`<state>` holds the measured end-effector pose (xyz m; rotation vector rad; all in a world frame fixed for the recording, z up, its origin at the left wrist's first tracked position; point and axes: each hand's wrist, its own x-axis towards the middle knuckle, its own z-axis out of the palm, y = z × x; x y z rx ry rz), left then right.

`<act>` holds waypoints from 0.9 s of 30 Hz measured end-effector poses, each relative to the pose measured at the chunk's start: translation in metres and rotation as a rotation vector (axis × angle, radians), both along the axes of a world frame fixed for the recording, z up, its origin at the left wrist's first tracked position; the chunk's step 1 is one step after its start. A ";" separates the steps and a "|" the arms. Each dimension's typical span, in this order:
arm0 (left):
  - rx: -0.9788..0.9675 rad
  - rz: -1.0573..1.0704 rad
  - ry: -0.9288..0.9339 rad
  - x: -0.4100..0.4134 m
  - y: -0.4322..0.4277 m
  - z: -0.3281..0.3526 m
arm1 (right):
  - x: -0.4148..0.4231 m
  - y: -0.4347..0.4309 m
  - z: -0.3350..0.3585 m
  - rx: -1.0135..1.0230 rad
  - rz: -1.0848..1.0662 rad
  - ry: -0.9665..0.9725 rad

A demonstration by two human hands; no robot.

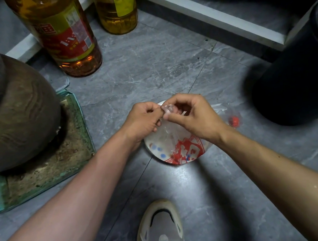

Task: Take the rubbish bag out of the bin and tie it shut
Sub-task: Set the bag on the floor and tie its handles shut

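A clear plastic rubbish bag sits on the grey floor in the middle of the head view. Through it show a white paper plate with red print and something small and red at the right. My left hand and my right hand meet just above the bag. Both pinch its twisted, gathered top between fingertips. The black bin stands on the floor to the right, apart from the bag.
A large brown ceramic jar stands on a worn board at left. Two big oil bottles stand at the back by a white threshold strip. My white shoe is below the bag.
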<state>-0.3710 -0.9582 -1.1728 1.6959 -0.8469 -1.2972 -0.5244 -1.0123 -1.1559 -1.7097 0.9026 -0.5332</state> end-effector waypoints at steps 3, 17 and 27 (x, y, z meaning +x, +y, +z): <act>-0.010 0.025 0.022 0.000 0.001 0.001 | 0.002 0.002 0.005 0.040 -0.071 -0.045; -0.006 0.047 -0.031 -0.002 0.003 0.010 | 0.001 -0.001 0.003 0.168 -0.348 0.160; -0.071 -0.127 -0.319 0.005 0.004 0.000 | -0.002 0.000 0.005 0.182 -0.364 0.246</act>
